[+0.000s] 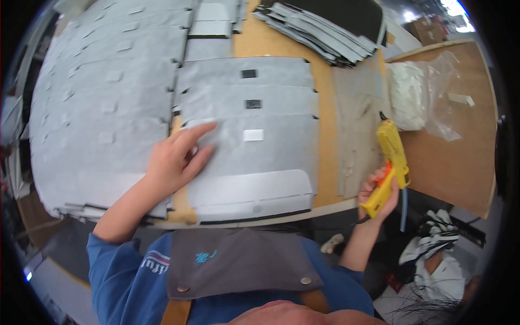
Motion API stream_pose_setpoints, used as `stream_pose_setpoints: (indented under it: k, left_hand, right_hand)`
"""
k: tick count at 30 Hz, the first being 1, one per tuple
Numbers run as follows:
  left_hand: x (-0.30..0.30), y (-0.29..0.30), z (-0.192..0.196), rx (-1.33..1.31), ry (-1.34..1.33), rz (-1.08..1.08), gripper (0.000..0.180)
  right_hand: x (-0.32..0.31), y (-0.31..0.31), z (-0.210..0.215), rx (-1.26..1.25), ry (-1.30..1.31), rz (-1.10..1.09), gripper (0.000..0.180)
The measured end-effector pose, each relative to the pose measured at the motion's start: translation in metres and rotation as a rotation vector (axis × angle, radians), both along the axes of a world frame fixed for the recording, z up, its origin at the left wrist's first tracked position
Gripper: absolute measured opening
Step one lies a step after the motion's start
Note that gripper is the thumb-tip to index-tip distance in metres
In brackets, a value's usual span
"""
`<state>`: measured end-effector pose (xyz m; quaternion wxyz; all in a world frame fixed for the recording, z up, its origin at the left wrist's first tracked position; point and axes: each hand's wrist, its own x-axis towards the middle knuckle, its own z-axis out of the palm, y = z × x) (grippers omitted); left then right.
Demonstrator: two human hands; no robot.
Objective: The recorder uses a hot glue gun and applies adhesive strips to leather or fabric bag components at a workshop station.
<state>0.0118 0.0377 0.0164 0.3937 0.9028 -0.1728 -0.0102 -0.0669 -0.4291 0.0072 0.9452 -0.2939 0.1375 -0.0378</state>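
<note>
Fabric panels (249, 135) overlapped mid-table (325, 124) toward near edge, big panel spread (103, 103) covering left side, stacked pieces (319, 32) at far edge, plastic bag (428, 95) on right board (455, 157), glue gun (391, 165) off near-right edge.

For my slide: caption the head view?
Left hand presses grey felt sheet; right hand holds yellow glue gun.
</note>
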Motion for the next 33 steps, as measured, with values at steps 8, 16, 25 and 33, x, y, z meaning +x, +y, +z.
stream_pose_setpoints:
  k: [8,16,25,33]
  left_hand:
    - [-0.028,-0.009,0.040,-1.120,1.016,0.035,0.060]
    - [-0.056,-0.030,0.043,-0.938,1.039,0.019,0.052]
    - [-0.070,-0.065,0.059,-0.589,0.877,-0.217,0.063]
    - [-0.074,-0.071,0.060,-0.543,0.777,-0.256,0.065]
  right_hand:
    - [0.018,-0.034,-0.004,-0.023,0.208,0.172,0.041]
    - [0.007,-0.022,0.019,-0.856,0.492,0.061,0.046]
    - [-0.015,0.141,0.071,-1.530,-0.220,0.263,0.018]
    - [0.001,0.188,0.060,-1.403,-0.432,0.481,0.011]
